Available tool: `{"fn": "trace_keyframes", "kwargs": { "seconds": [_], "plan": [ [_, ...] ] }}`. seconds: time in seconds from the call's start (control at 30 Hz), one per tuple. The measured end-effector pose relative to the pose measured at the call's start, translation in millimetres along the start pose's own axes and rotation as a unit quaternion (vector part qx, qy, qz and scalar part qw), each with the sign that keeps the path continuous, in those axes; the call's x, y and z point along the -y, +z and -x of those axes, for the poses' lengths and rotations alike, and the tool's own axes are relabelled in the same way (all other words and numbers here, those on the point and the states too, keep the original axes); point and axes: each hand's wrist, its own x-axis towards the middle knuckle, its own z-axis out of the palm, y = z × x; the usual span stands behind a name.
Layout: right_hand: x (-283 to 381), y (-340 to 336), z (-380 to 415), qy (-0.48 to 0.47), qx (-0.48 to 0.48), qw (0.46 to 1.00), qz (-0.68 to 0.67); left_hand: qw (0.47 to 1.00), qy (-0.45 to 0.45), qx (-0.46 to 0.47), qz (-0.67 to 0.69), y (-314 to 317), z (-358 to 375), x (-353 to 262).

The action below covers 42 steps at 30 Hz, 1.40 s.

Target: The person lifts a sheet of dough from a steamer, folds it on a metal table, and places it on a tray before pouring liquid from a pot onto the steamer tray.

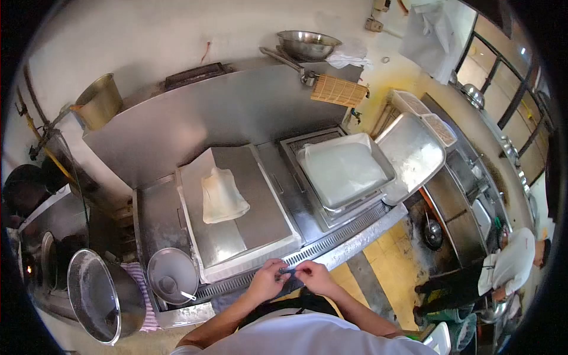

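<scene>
- Fingertips of the left hand [267,280] and the right hand [312,276] were pinched shut on a small dark strip [288,272], held between them over the counter's front edge.
- The strip lay just before the drain grate [331,238]; a slack pinch could have dropped it there.
- The cloth-covered tray [236,207] with its pale sheet [222,196] stood near; a stray elbow could have disturbed it.

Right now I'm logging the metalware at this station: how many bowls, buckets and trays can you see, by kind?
Round metal bowls: 3 (large bowl, small bowl with ladle, bowl at the back wall)
Metal bucket: 1
Rectangular trays: 2 (tray with white sheet, tilted empty tray)
Total: 6
</scene>
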Motion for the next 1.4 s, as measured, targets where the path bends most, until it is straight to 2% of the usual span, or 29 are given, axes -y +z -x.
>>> {"fn": "trace_keyframes", "kwargs": {
  "seconds": [0.07,0.1,0.17,0.27,0.37,0.4,0.53,0.63,0.7,0.8,0.9,0.93,0.97,1.0,1.03,1.07,1.13,1.17,1.2,1.23,1.27,1.3,1.33,1.37,1.4],
  "plan": [
    [-16,-22,-16,-0.011,-0.029,1.0,0.003,0.999,0.015,-0.031,0.004,6,-3,-2],
    [-28,-22,-32,-0.028,-0.041,0.998,-0.047,1.0,-0.013,-0.023,-0.017,0,-7,-2],
    [-38,-70,-68,0.0,-0.061,0.998,-0.01,0.999,-0.006,-0.042,-0.004,22,-35,2],
    [-55,-125,-112,-0.042,-0.055,0.997,0.018,0.995,-0.061,-0.059,-0.051,54,-65,-10],
    [-77,-161,-155,-0.05,-0.006,0.998,0.035,0.987,-0.137,-0.086,-0.022,82,-93,-36],
    [-82,-171,-169,-0.045,0.008,0.999,0.023,0.982,-0.161,-0.098,0.002,100,-100,-22],
    [-115,-191,-237,-0.135,-0.025,0.984,0.114,0.971,-0.214,-0.106,-0.028,129,-121,-57],
    [-128,-197,-274,-0.13,0.041,0.973,0.186,0.966,-0.22,-0.138,-0.004,154,-117,-63],
    [-139,-194,-292,-0.106,0.091,0.96,0.241,0.963,-0.229,-0.139,-0.033,165,-112,-57],
    [-188,-181,-325,-0.128,0.123,0.939,0.293,0.957,-0.24,-0.159,-0.024,178,-101,-46],
    [-173,-196,-341,-0.03,0.229,0.939,0.256,0.945,-0.271,-0.184,-0.001,181,-96,-58],
    [-148,-209,-331,0.141,0.276,0.951,-0.008,0.939,-0.288,-0.189,0.008,178,-96,-66],
    [-147,-210,-335,0.219,0.305,0.916,-0.143,0.933,-0.303,-0.192,0.017,176,-95,-70],
    [-150,-215,-341,0.293,0.325,0.857,-0.274,0.918,-0.316,-0.214,0.106,181,-93,-60],
    [-154,-215,-343,0.361,0.335,0.775,-0.397,0.896,-0.325,-0.232,0.195,190,-89,-41],
    [-159,-205,-342,0.375,0.372,0.707,-0.47,0.866,-0.329,-0.248,0.282,194,-88,-26],
    [-107,-181,-296,0.347,0.33,0.754,-0.449,0.778,-0.361,-0.297,0.419,187,-90,-13],
    [-68,-171,-260,0.282,0.347,0.79,-0.419,0.727,-0.372,-0.316,0.483,182,-90,-10],
    [-57,-146,-236,0.234,0.381,0.795,-0.41,0.714,-0.371,-0.314,0.504,175,-91,-9],
    [-51,-119,-209,0.189,0.406,0.786,-0.425,0.698,-0.303,-0.31,0.57,171,-86,2],
    [-18,-101,-168,0.166,0.381,0.836,-0.359,0.675,-0.233,-0.301,0.632,169,-79,22],
    [-8,-78,-141,0.047,0.412,0.864,-0.287,0.646,-0.162,-0.288,0.688,166,-73,38],
    [-7,-57,-116,-0.074,0.434,0.873,-0.209,0.673,-0.171,-0.349,0.629,160,-73,50],
    [-15,-31,-107,-0.171,0.452,0.874,-0.05,0.612,-0.155,-0.363,0.685,151,-65,42],
    [-21,-3,-89,-0.278,0.405,0.868,-0.077,0.546,-0.138,-0.374,0.737,134,-56,22]
  ]
}}
